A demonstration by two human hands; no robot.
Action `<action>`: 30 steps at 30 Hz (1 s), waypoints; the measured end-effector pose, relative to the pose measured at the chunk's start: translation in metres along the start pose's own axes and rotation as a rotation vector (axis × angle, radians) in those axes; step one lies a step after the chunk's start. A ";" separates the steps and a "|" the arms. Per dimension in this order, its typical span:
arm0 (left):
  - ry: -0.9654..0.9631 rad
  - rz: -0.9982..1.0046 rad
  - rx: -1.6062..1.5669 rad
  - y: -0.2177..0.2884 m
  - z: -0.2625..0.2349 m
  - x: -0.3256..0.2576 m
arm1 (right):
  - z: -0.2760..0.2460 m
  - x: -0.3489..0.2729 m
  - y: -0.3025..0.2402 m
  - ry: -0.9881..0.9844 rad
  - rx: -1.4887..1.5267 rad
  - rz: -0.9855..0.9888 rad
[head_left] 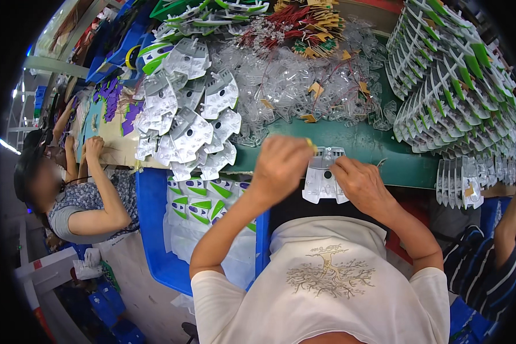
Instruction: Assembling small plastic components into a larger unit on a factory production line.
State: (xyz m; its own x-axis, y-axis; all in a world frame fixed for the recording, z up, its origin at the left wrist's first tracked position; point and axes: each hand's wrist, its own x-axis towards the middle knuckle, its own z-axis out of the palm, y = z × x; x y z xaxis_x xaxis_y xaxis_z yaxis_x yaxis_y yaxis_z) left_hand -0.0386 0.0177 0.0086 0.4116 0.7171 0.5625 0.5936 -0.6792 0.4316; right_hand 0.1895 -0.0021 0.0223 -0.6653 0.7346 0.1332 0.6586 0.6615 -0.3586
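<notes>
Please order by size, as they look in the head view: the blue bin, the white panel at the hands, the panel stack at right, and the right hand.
1. Panel stack
2. Blue bin
3. White panel and right hand: too alike to rank, as the hand covers part of the panel.

Held shell (318, 187) was seen as silvery white, marked by one dark round spot. Worktop (350, 137) was coloured deep green; bin (155, 252) was coloured plain blue. Stacked shells (453, 94) were toned pale grey-white, edged bright green. Wires (284, 24) were coloured red. Cream shirt (269, 309) was patterned with a tree print (327, 261) (gold-brown). Neighbour's striped top (477, 270) was banded dark, white and blue.
</notes>
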 end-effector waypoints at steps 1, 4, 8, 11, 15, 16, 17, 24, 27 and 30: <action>0.037 -0.020 0.099 -0.011 -0.003 0.010 | -0.001 0.000 -0.002 0.010 0.004 0.014; 0.122 -0.055 0.387 -0.037 -0.003 0.038 | -0.001 0.000 -0.005 0.021 0.016 0.051; 0.051 -0.108 0.415 -0.051 -0.001 0.056 | -0.001 -0.001 -0.005 0.034 0.047 0.071; 0.071 -0.078 0.435 -0.044 -0.004 0.056 | 0.001 -0.002 -0.003 0.036 0.077 0.082; 0.184 -0.055 0.389 -0.042 0.003 0.035 | 0.000 -0.002 -0.001 0.040 0.097 0.073; 0.185 -0.056 0.391 -0.042 0.002 0.035 | 0.000 -0.002 -0.001 0.038 0.101 0.068; 0.119 -0.084 0.433 -0.043 0.001 0.036 | 0.000 -0.003 -0.001 0.037 0.101 0.065; 0.005 -0.051 0.497 -0.054 0.002 0.034 | -0.001 -0.002 -0.003 0.066 0.120 0.060; 0.102 0.014 0.434 -0.028 0.000 0.028 | -0.002 -0.001 -0.001 0.070 0.131 0.069; 0.178 -0.085 0.235 -0.004 0.001 0.010 | -0.004 -0.002 0.000 0.060 0.147 0.068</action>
State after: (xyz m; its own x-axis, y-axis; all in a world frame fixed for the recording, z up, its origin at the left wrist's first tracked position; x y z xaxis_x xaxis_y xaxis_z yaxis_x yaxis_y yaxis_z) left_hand -0.0364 0.0279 0.0117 0.2389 0.7170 0.6549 0.7727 -0.5488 0.3189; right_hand 0.1920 -0.0028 0.0263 -0.5957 0.7876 0.1576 0.6399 0.5839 -0.4996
